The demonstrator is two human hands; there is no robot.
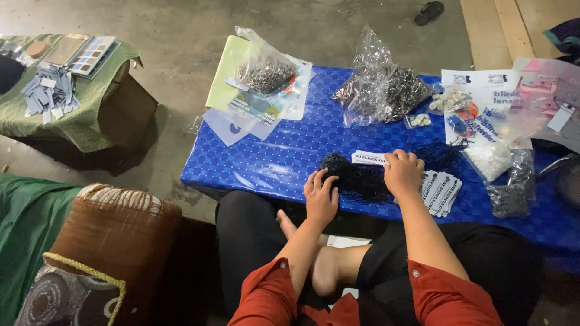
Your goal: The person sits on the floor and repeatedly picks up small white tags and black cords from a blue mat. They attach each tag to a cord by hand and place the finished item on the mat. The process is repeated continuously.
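Your left hand (320, 194) presses its spread fingers on the pile of black strings (356, 177) at the blue table's (284, 151) near edge; your right hand (403, 171) curls over white tags (370, 158), its grasp hidden.

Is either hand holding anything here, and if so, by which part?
The left hand rests on the black tangled pile, fingers curled into its left end. The right hand presses on white paper tags beside it. A closed grip cannot be told.

Dim, even indoor light; soft glare on the clear plastic bags (380, 84); edges slightly soft, corners darker, shadows faint.
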